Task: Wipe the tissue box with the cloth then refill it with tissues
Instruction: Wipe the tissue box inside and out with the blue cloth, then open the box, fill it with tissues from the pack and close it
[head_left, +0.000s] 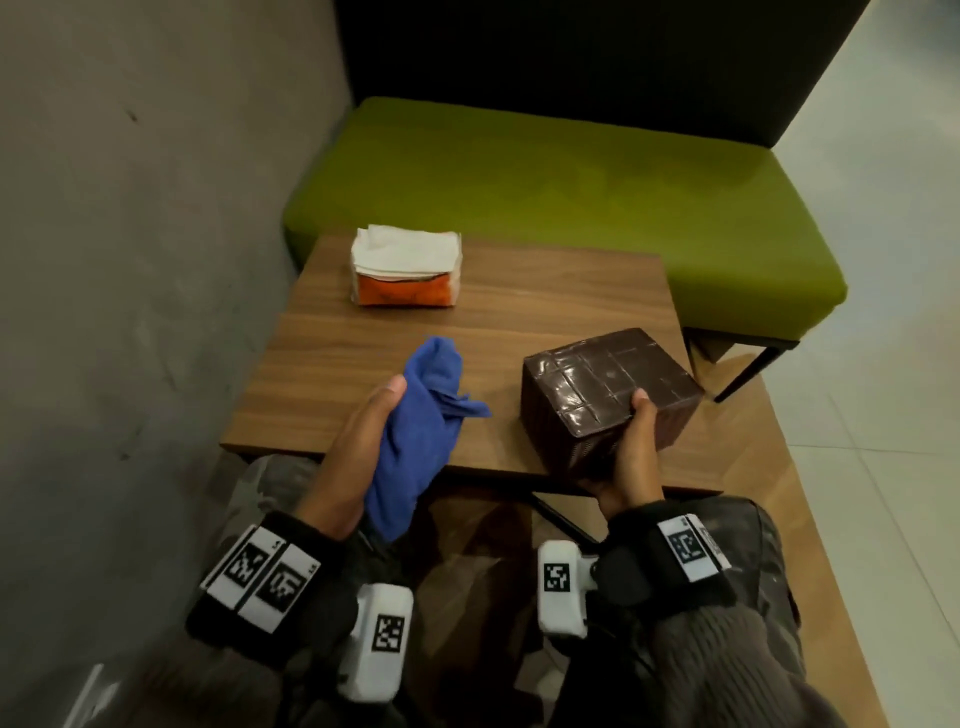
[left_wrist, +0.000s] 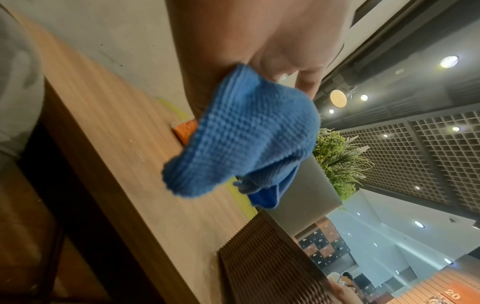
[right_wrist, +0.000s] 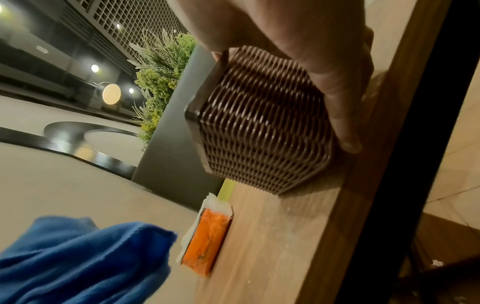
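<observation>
Fingers (right_wrist: 335, 115) of the right hand (head_left: 631, 457) curl round the near corner of the brown tissue box (head_left: 608, 389), tilted on the desk (head_left: 519, 312). The left hand (head_left: 358, 441) grips the blue cloth (head_left: 421, 415) beside it; the tissues (head_left: 405, 265) lie farther back.

Place looks like café or restaurant seating area, not home. Small wooden table (head_left: 545, 306) stands against bare grey concrete wall (head_left: 130, 234), with green cushioned bench (head_left: 571, 187) with dark high backrest behind it. Pale glossy tiled floor (head_left: 893, 260) on right. Wrist views show dark grid-pattern ceiling panels (left_wrist: 428, 156), round recessed ceiling lights (left_wrist: 448, 61), green artificial plant in grey planter (left_wrist: 337, 162), checkered wall of numbered lockers (left_wrist: 324, 246), round white table with dark rim (right_wrist: 109, 142) further off.
</observation>
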